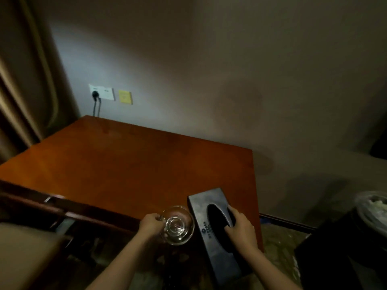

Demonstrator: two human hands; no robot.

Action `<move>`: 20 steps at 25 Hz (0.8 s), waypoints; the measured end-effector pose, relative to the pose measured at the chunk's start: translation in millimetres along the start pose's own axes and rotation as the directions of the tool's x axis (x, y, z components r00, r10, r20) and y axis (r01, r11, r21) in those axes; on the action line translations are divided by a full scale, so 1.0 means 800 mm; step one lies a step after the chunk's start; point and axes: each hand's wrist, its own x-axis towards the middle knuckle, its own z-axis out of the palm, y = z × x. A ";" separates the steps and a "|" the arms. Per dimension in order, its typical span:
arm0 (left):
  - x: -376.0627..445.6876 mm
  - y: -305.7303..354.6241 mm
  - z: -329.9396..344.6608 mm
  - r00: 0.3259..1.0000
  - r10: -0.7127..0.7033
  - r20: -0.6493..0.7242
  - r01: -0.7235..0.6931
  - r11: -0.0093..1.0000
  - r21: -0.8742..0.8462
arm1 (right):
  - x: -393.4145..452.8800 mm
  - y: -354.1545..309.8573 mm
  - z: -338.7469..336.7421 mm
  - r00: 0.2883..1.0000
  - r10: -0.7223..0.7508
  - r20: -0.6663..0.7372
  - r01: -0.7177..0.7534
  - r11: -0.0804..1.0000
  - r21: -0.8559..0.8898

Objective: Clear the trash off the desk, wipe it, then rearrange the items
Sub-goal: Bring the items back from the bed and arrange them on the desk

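Dimly lit and a little blurred, the scene hides much detail: the print on the dark tissue box (211, 231) is too small to read, and its near end runs off toward the bottom edge of the frame past the desk's front edge. That box is long and rectangular with a black oval slot on top, lying at the lower right of the wooden desk (125, 164), just beside a clear glass cup (178, 226). The right hand (240, 229) grips the box from its right side, fingers curled into the oval slot. The left hand (151, 223) pinches the handle of the glass cup, fingers curled around it; whether the cup rests on the desk or is held just above its edge cannot be told. The cup is transparent, round-rimmed and seen from above. At the left, a chair (31, 222) is partly cut off by the frame. At the far right edge, a bin with a pale liner (370, 208) is only partly visible. On the wall at upper left sit a socket plate (102, 92) with a plug in it and a yellow note (125, 96).
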 end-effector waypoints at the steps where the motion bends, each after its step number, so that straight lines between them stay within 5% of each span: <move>1: 0.043 0.024 0.001 1.000 0.015 0.023 -0.015 1.000 0.016 | 0.039 -0.007 0.004 1.000 0.024 -0.016 -0.024 1.000 0.007; 11: 0.290 0.165 0.011 0.987 0.012 0.160 -0.042 0.982 0.183 | 0.281 -0.038 -0.010 0.989 0.143 0.039 -0.144 0.990 0.011; 20: 0.358 0.169 0.019 0.994 -0.093 0.054 0.082 0.980 0.182 | 0.390 -0.033 -0.016 0.975 0.025 0.222 -0.011 0.998 -0.061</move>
